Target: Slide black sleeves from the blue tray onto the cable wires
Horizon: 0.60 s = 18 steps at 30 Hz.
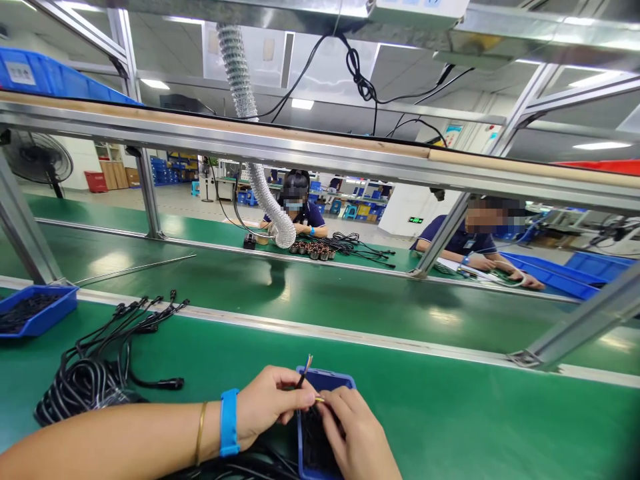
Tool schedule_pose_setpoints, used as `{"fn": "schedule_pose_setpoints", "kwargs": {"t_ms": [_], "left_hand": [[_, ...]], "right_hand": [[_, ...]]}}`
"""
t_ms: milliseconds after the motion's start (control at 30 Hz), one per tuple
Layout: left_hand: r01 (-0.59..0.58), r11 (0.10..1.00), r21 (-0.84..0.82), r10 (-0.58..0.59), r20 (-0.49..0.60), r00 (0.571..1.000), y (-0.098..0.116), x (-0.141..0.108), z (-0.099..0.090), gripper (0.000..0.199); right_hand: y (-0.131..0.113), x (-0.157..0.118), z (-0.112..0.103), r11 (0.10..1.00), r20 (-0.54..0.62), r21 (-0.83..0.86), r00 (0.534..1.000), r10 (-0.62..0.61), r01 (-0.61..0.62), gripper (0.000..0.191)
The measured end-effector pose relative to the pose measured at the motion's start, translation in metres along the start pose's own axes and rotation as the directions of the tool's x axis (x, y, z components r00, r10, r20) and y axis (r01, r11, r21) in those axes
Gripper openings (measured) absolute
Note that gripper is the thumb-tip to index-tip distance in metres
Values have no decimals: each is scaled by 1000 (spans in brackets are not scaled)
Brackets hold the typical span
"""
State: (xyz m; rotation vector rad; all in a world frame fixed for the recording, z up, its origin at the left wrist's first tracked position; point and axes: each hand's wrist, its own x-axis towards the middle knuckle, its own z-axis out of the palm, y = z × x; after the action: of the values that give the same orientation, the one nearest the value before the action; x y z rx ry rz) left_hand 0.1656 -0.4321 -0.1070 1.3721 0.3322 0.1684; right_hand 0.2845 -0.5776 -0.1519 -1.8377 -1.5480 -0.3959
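Above a small blue bin [301, 440] of dark parts, both hands meet. My left hand [275, 403], with a blue band at the wrist, pinches a black cable [301, 381] whose stripped end shows thin coloured wires pointing up. At its fingertips a short light-coloured wire end [319, 399] reaches toward the other hand. My right hand [353, 427] has its thumb and fingers closed at that wire end; whatever else lies between them is too small to make out. More black cables lie under my left forearm.
Coiled black cables [95, 373] lie at left, near a blue tray of black parts [37, 310]. Metal frame posts [575, 320] and a rail cross ahead. Beyond, two people sit by cables, copper-coloured parts [315, 250] and an air duct [267, 200].
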Motion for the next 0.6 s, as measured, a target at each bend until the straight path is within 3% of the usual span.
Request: {"fn": "schedule_pose_setpoints", "kwargs": {"t_ms": [100,267,400,600], "left_hand": [[11,1000,-15,-11,-17,1000,-3,2,1,47],[-21,1000,-7,21,35,999,-8,1,4,58],[-27,999,33,25,40,999,-9,-2,4,58],[-62,997,50,60,38,997,-4,-5,3,52]], "right_hand": [[-10,5,-4,995,-44,88,998,-35,39,15],[-16,7,-15,975,-98,222,995,26,-3,13],[-11,6,-20,993,-169,116,985,-19,39,13],[-8,6,-23,987,-150,-32,975,-162,159,15]]}}
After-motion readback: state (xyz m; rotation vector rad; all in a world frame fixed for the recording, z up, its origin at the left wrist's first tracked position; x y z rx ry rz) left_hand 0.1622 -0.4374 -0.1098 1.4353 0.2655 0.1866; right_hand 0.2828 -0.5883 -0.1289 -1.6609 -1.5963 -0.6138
